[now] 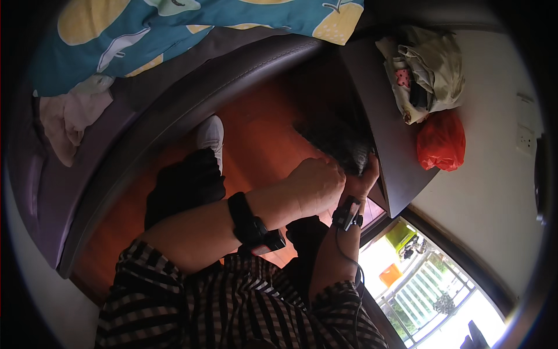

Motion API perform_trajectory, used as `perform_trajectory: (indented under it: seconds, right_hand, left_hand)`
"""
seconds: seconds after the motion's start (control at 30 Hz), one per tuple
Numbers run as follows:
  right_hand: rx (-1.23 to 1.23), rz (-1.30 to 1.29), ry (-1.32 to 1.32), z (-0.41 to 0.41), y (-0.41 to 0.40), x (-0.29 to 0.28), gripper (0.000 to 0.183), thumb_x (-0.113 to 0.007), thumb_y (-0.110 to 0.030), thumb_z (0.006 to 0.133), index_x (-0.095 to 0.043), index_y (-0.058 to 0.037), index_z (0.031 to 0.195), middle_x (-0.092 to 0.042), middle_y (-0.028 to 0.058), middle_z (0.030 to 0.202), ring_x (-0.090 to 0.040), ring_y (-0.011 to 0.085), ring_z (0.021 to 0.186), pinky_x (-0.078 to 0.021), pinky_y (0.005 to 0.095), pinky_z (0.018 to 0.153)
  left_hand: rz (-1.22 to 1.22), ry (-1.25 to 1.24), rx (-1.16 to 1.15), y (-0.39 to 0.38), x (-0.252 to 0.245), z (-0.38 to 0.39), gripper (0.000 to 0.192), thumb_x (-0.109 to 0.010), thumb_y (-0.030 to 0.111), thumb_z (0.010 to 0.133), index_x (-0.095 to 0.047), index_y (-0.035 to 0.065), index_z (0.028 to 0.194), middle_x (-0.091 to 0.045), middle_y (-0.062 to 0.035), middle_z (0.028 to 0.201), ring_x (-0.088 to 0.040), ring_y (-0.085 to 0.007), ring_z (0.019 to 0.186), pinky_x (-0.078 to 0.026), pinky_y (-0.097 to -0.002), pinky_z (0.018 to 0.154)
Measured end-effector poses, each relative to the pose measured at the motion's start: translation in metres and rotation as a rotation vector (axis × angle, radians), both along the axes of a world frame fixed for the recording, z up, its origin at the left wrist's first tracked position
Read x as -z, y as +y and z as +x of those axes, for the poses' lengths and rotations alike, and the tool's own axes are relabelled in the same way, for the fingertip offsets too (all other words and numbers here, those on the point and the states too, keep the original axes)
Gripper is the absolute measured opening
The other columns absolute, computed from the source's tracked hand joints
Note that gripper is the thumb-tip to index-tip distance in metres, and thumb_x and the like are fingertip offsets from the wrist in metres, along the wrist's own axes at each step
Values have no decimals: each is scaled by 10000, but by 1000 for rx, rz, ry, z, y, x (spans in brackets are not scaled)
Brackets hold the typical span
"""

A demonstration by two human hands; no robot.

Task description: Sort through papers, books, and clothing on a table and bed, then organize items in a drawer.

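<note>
A dark grey, fuzzy piece of fabric (pixel 348 144) hangs before me, low between the bed and the side of a dark cabinet. My left hand (pixel 318 185) is curled into a fist at its near edge; the fingertips are hidden. At the right end of the fabric, my right hand (pixel 366 179) grips a lighter grey edge, close to the cabinet's side. The far part of the fabric fades into shadow. Each wrist carries a black strap with a small device, and a cable runs along my right forearm.
A bed with a dark padded frame (pixel 192 100) curves along the left, under a teal patterned cover (pixel 174 43). On the cabinet top (pixel 401 170) rest a beige cloth bag (pixel 436 74) and a red plastic bag (pixel 441 141). My shoe (pixel 211 135) stands on reddish flooring (pixel 257 126).
</note>
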State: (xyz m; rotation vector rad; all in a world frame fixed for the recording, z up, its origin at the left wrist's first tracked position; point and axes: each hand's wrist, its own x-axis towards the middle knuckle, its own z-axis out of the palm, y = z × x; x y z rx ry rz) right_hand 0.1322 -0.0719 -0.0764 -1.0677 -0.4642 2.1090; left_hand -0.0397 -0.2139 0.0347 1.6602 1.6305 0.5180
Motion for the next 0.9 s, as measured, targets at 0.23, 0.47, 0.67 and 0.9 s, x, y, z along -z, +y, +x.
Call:
perform_trajectory:
  seconds: [0.23, 0.47, 0.67, 0.9]
  right_hand:
    - [-214, 765, -827, -17, -17, -18, 281, -563, -79, 826, -571, 25, 1087, -631, 138, 1068, -619, 261, 929, -510, 386, 825]
    - [-295, 1182, -1829, 19, -12, 24, 468, -643, -231, 792, -486, 0, 1168, -531, 253, 1163, -601, 450, 901, -516, 497, 783]
    - [-619, 1059, -1949, 7, -21, 0, 629, -680, -261, 786, -345, -69, 1282, -435, 244, 1281, -620, 462, 885, -543, 535, 700]
    - [-381, 752, -1103, 26, -42, 24, 228, -596, -114, 809, -626, -24, 1016, -643, 179, 1013, -620, 330, 957, -511, 386, 816]
  left_hand:
    - [16, -13, -41, -5, 7, -2, 221, -649, 157, 757, -624, 7, 917, -650, -137, 914, -643, -267, 860, -527, -368, 737]
    - [26, -23, 9, -3, 3, -7, 291, -677, 190, 721, -622, 5, 939, -642, -140, 935, -643, -271, 852, -531, -362, 730]
    - [-28, 24, 45, 0, 19, 6, 279, -670, 187, 735, -621, 10, 944, -644, -138, 911, -646, -268, 856, -534, -363, 726]
    - [-52, 88, -25, 1, 40, 11, 236, -629, 215, 845, -611, -6, 925, -643, -152, 858, -648, -295, 825, -536, -394, 715]
